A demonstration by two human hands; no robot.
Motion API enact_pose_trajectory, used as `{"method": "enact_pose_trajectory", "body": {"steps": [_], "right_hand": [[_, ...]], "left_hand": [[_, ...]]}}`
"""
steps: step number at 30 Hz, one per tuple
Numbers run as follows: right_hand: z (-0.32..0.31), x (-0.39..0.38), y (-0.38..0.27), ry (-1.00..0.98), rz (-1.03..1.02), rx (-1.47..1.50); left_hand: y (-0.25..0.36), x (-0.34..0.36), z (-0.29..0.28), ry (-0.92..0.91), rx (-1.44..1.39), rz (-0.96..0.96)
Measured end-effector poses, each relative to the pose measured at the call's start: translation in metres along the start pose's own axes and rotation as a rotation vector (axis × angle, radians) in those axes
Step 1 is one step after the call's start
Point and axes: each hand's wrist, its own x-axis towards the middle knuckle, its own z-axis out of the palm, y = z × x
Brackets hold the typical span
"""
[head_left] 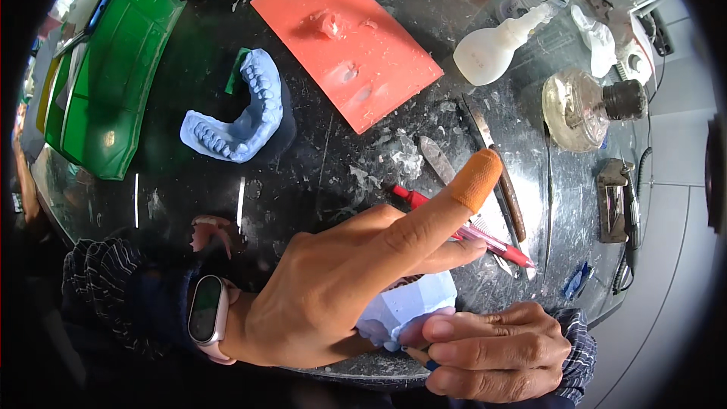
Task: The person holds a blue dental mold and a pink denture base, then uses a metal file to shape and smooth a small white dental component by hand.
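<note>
My left hand (326, 280), an orange cot on its raised index finger, grips a pale blue plaster cast (416, 295) at the near table edge. My right hand (496, 352) has its fingers curled round a blue pencil (415, 354), its wooden tip against the cast's underside. Beyond my left hand lie a red pen (507, 254), a brown-handled knife (511, 204) and a metal spatula (435, 155). A piece of pink material (208, 233) lies left of my wrist. A blue horseshoe-shaped dental cast (250, 129) sits farther back.
The dark worktable (326, 167) also holds a red wax sheet (348, 45), green plastic trays (106, 87), a white plastic bottle (485, 53), a glass jar (575, 117) with a dark cap, a wired handpiece (630, 212) on a stand, and a small blue scrap (575, 280).
</note>
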Motion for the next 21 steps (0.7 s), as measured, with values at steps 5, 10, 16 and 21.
{"method": "enact_pose_trajectory", "body": {"steps": [5,10,16,21], "right_hand": [[0.003,0.001,-0.005,-0.035,0.034,0.039],[0.005,-0.002,-0.004,0.029,0.058,0.034],[0.001,-0.008,-0.016,-0.044,0.174,-0.009],[-0.006,-0.004,-0.029,-0.092,0.3,-0.006]], "left_hand": [[-0.004,0.0,0.001,0.004,0.027,0.046],[-0.005,0.001,0.001,-0.003,0.017,0.048],[-0.002,0.001,0.002,0.029,0.0,0.015],[-0.004,0.001,0.003,0.039,0.023,0.086]]}}
